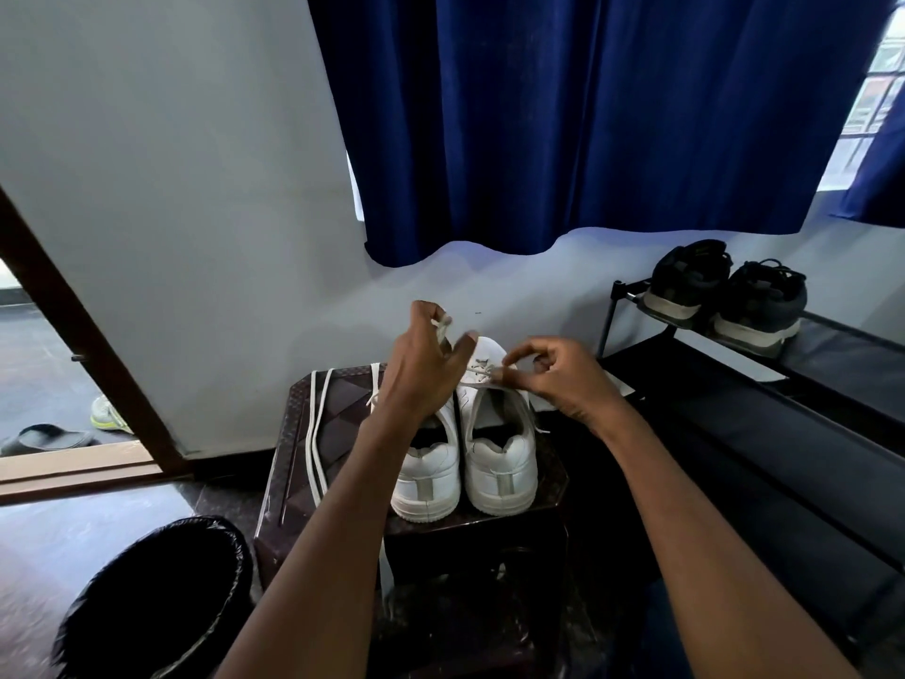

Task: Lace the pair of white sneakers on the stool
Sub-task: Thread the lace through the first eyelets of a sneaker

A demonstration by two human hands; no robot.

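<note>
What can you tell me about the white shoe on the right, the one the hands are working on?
The right sneaker is white and looks like smooth leather, with a thick sole and a grey heel strip. It stands upright on the dark stool, heel toward the camera, close beside its twin. Its lace runs only through the front holes. The left hand and right hand each pinch a lace end.

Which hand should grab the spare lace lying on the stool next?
Probably the left hand: the spare lace lies on the stool's left side, beside the left forearm. The right hand pinches the lace over the right sneaker, farther away.
</note>
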